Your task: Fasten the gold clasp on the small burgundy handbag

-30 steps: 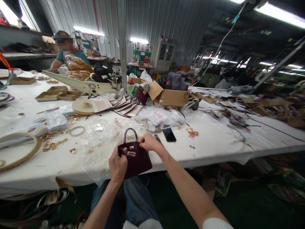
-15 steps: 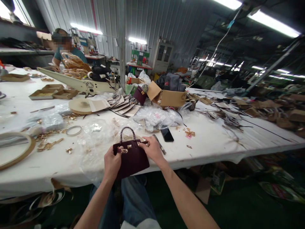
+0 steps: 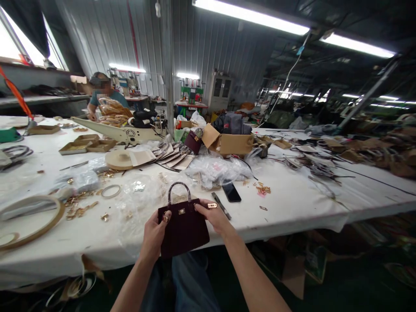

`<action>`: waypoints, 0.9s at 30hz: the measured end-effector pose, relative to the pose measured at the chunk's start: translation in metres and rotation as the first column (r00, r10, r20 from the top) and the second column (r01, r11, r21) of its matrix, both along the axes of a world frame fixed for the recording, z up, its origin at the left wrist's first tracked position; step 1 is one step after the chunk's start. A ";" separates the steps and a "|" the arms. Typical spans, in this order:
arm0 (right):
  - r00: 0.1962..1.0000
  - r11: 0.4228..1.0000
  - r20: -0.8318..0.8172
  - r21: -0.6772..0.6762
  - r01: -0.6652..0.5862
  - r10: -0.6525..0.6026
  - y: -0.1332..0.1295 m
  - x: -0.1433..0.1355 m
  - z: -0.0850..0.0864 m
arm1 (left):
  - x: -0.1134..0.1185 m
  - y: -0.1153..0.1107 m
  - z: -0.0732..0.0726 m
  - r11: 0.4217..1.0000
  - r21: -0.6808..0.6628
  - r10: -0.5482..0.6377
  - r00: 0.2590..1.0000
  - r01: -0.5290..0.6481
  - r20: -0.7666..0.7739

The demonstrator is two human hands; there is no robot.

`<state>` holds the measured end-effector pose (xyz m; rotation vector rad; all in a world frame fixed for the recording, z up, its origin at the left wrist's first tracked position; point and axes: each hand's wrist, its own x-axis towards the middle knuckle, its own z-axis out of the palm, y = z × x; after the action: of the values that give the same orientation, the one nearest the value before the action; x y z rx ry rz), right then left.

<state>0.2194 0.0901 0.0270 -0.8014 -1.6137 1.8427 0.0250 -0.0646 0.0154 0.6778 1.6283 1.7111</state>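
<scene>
A small dark maroon handbag with an upright top handle and a gold clasp is held at the table's front edge, over my lap. My left hand grips its upper left corner, the thumb on the front by a gold fitting. At the upper right corner my right hand is closed on the bag, thumb on the front. A gold slotted plate lies across the right hand's fingers. Just right of that hand, a flat metal strip and a black phone rest on the white table.
Crumpled clear plastic and loose gold fittings lie to the left, with a big tape ring. Behind are a tape roll, a cardboard box and another maroon bag. A person sits at the far left.
The gold plate near my left thumb has swung aside; one now shows over my right hand's fingers. The bag's front faces me more squarely. The view has tilted up slightly.
</scene>
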 end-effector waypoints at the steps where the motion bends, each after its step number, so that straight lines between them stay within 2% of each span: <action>1: 1.000 1.000 -0.012 -0.030 -0.009 0.008 -0.001 -0.001 -0.001 | -0.001 -0.002 0.000 1.000 0.004 0.002 1.000 -0.002 0.018; 3: 1.000 0.999 -0.025 -0.035 0.017 -0.018 -0.005 -0.006 -0.005 | -0.003 -0.006 0.001 1.000 0.020 -0.005 0.998 0.004 0.056; 5: 0.990 0.986 -0.005 0.089 0.143 -0.143 -0.011 -0.012 -0.009 | -0.002 -0.008 0.003 0.999 0.037 -0.028 0.996 0.025 0.088; 7: 0.953 0.914 0.030 0.291 0.281 -0.303 -0.016 -0.019 -0.012 | -0.002 -0.008 0.005 0.998 0.052 -0.043 0.993 0.038 0.111; 9: 0.920 0.853 0.046 0.395 0.341 -0.390 -0.019 -0.023 -0.013 | -0.002 -0.008 0.006 0.997 0.065 -0.036 0.992 0.028 0.122; 10: 0.924 0.867 0.047 0.368 0.337 -0.380 -0.020 -0.024 -0.012 | -0.003 -0.009 0.006 0.997 0.072 -0.031 0.991 0.022 0.129; 13: 0.978 0.973 -0.005 0.096 0.208 -0.209 -0.017 -0.021 -0.006 | -0.006 -0.010 0.006 0.997 0.079 -0.027 0.989 0.015 0.144; 14: 0.989 0.990 -0.032 0.021 0.143 -0.142 -0.016 -0.019 -0.003 | -0.006 -0.011 0.006 0.997 0.080 -0.027 0.990 0.016 0.139; 16: 0.996 0.999 -0.076 -0.023 0.043 -0.045 -0.013 -0.016 0.002 | -0.005 -0.012 0.006 0.996 0.084 -0.026 0.992 0.015 0.127; 18: 0.995 0.998 -0.085 0.032 0.046 -0.043 -0.012 -0.015 0.003 | -0.002 -0.013 0.006 0.996 0.089 -0.022 0.993 0.012 0.114; 20: 0.991 0.982 -0.059 0.134 0.131 -0.124 -0.013 -0.017 0.000 | 0.003 -0.012 0.008 0.997 0.082 -0.013 0.996 0.006 0.093; 24: 0.943 0.875 0.013 0.378 0.303 -0.333 -0.023 -0.025 -0.010 | 0.012 -0.008 0.011 0.998 0.061 0.020 1.000 -0.021 0.022; 27: 0.916 0.822 0.021 0.449 0.349 -0.401 -0.029 -0.030 -0.012 | 0.015 -0.007 0.010 0.996 0.051 0.073 0.997 -0.073 -0.010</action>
<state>0.1895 0.0608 0.0150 -0.9473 -1.7043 1.1153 0.0396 -0.0712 0.0250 0.6613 1.6412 1.8090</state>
